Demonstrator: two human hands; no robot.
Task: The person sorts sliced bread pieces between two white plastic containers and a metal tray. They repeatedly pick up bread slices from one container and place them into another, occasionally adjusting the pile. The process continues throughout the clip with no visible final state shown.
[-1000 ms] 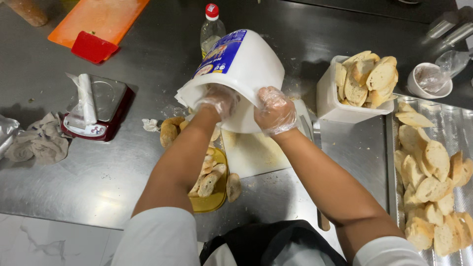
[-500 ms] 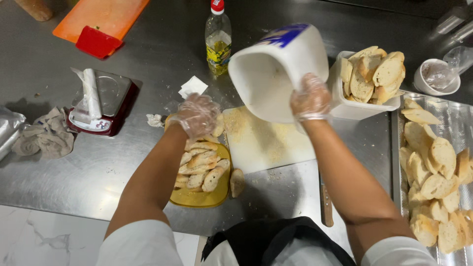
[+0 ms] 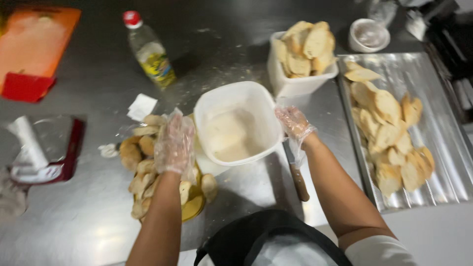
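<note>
1. One tub [image 3: 236,123] looks emptied: your right hand [image 3: 294,123] has its fingers curled over the rim, and it sits upright on the counter [image 3: 74,221] with only residue inside.
2. Your left hand [image 3: 175,143] lies open-fingered, gripping nothing, on the bread slices [image 3: 143,167] heaped on the yellow plate [image 3: 193,208].
3. Still to sort, I'd say: that heap, plus the full white box [image 3: 295,83].
4. Tray [image 3: 438,133] is about half covered with slices.
</note>
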